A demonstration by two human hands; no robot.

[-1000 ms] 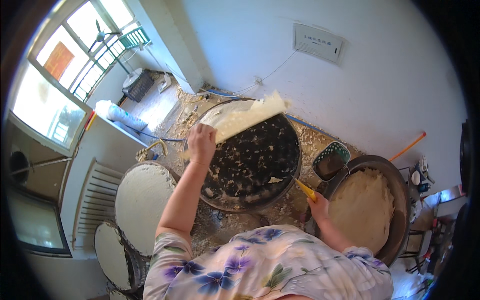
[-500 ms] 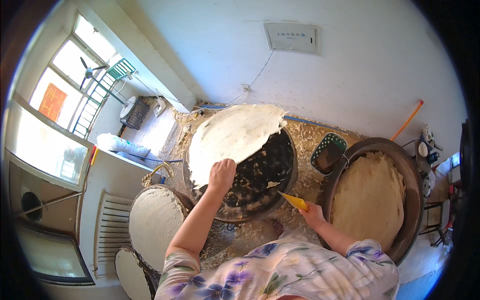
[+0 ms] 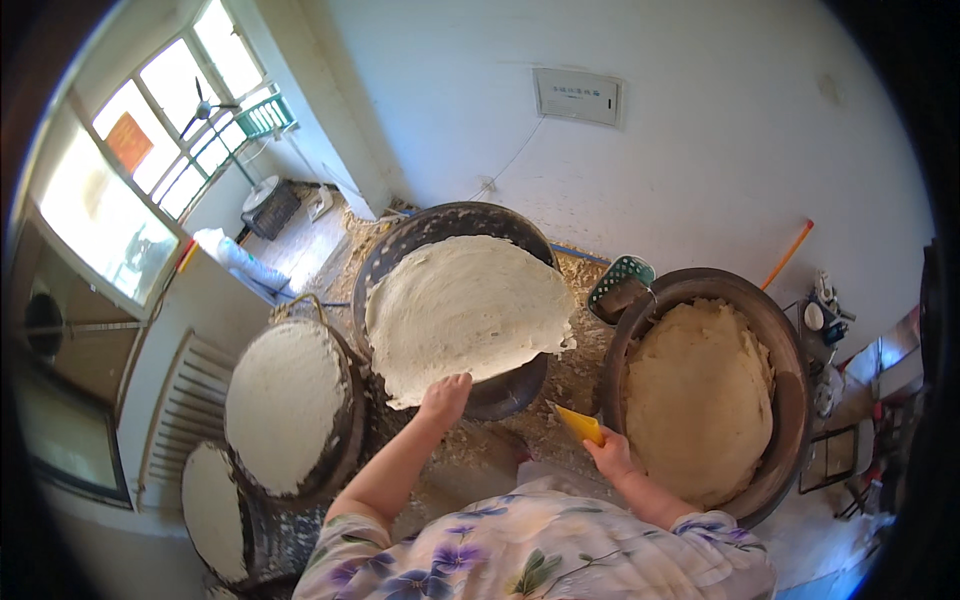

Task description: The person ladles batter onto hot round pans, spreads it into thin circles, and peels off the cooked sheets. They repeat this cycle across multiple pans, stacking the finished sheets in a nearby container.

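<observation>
A large, thin pale flatbread [image 3: 470,310] with ragged edges lies spread over a round dark griddle [image 3: 400,248], whose far rim and near right part show bare. Closed on the flatbread's near edge is my left hand [image 3: 446,400], its fingers pinching the sheet. To the right, away from the griddle, my right hand [image 3: 612,455] grips a yellow scraper [image 3: 580,424] that points up and left. Beside that hand stands a wide brown basin [image 3: 622,345] with a similar flatbread [image 3: 700,405] lying in it.
Two more round griddles carry pale sheets [image 3: 283,405] on the left, near a white radiator [image 3: 185,415]. Behind the basin sits a green perforated basket [image 3: 632,268]. An orange stick [image 3: 790,252] leans on the white wall. Crumbs litter the floor [image 3: 570,375].
The flatbread has come toward me and to the right across the griddle, baring its far rim and covering most of the dark middle. My right hand still holds the scraper. The view has shifted.
</observation>
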